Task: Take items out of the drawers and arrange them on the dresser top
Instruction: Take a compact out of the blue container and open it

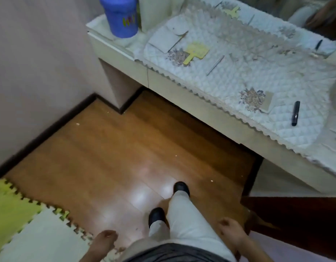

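The cream dresser (201, 103) stands at the upper right, its top covered by a white quilted cloth (248, 72). On the cloth lie a yellow paddle-shaped comb (196, 52), a thin metal tool (215, 65), a pale card (167, 39), a small tan card (267, 102) and a black tube (295, 113). My left hand (104, 241) hangs low at the bottom, fingers loosely curled, holding nothing. My right hand (231, 233) hangs at the bottom right, also loosely curled with nothing in it. Both are far from the dresser.
A blue cup (119, 16) stands at the dresser's left end. A mirror (295, 8) backs the dresser. Wooden floor (116, 148) lies in front, with my legs and black shoes (180, 188). Green and white foam mats (21, 224) sit at the lower left. A dark wooden piece (295, 214) is at the right.
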